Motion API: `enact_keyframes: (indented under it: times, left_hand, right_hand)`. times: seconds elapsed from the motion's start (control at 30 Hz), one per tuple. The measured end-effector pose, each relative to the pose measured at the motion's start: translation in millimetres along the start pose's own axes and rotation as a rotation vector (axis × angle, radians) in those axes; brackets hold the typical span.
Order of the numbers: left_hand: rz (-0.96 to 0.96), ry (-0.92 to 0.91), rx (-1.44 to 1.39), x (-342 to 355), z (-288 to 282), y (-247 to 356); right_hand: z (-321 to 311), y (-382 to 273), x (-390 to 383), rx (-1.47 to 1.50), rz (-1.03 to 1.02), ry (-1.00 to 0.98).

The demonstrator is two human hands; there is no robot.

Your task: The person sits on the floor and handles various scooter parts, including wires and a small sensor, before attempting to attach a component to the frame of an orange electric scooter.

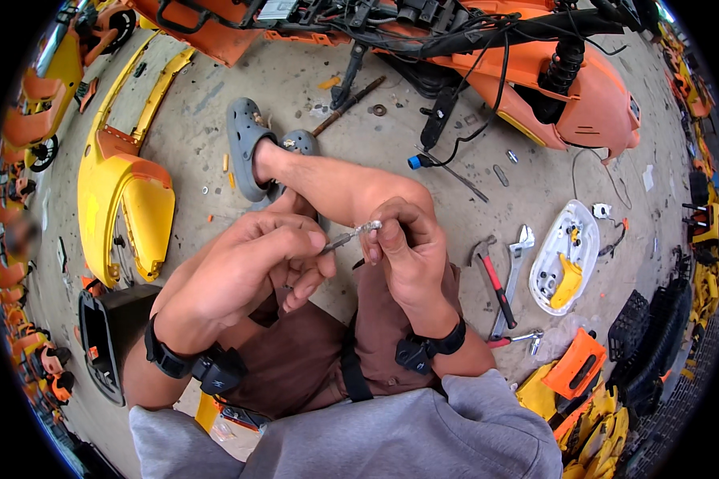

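My left hand (252, 259) pinches the dark end of a small slim metal piece (345, 239) between thumb and forefinger, with its other fingers loosely curled. The piece's shiny, uneven end reaches to my right hand (414, 251), whose thumb and fingers close on it. Both hands meet in front of my bent knees, above my brown shorts (272, 359). Its exact kind is too small to make out, and my fingertips cover part of it.
An orange vehicle body (519, 88) with dangling cables stands ahead. Yellow panels (128, 207) lie left. At right are a red-handled hammer (495, 283), an adjustable wrench (513, 275), a ratchet (523, 338), and a white tray (587, 263) of small parts. Plastic panels (575, 363) lie lower right.
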State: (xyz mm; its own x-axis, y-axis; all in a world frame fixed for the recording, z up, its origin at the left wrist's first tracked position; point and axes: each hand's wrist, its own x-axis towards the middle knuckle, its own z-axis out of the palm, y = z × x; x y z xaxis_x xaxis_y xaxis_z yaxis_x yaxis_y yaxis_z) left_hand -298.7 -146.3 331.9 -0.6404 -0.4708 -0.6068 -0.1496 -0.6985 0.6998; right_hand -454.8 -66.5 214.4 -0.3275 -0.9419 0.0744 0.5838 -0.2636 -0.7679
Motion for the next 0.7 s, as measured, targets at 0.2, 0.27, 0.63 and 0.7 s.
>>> enact_keyframes:
  times: [0.2, 0.27, 0.63, 0.7]
  left_hand:
    - [-0.030, -0.024, -0.002, 0.5, 0.5, 2.4]
    - [-0.039, -0.023, -0.002, 0.9, 0.2, 2.6]
    - [-0.014, 0.027, 0.083, 2.7, 2.6, 0.9]
    - [-0.006, 0.029, 0.092, 2.7, 1.9, 0.5]
  right_hand:
    - [1.5, 2.8, -1.9, 0.002, -0.079, -0.012]
    - [1.0, 2.1, -3.0, -0.023, -0.096, 0.007]
    - [-0.9, -1.3, -5.0, -0.152, -0.218, 0.090]
    - [0.0, -2.2, -5.0, -0.167, -0.223, 0.096]
